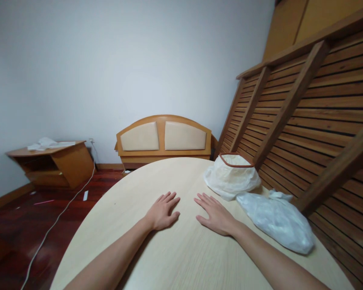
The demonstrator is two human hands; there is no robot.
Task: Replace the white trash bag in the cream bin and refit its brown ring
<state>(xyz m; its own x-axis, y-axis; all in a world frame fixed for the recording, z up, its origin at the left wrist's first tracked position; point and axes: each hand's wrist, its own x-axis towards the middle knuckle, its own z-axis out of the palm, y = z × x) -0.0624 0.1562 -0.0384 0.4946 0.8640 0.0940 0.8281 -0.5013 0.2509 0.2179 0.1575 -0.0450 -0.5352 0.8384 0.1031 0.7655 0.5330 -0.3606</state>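
My left hand [163,211] lies flat on the pale round wooden table [181,262], fingers spread and holding nothing. Across a short gap, my right hand [214,214] rests on the same tabletop, also with its fingers apart and nothing in it. Beyond my right hand, near the table's far right edge, stands a whitish translucent bag [232,177] with a brown rim around its open top. Closer to me on the right lies a knotted white plastic bag [276,219]; its contents cannot be made out.
A slatted wooden bed frame [290,129] leans along the right side, close to the table. Behind the table stands a headboard [161,135] with two cream panels. At left, a low wooden cabinet [75,165] bears white paper or plastic, and a white cable [60,213] crosses the dark floor.
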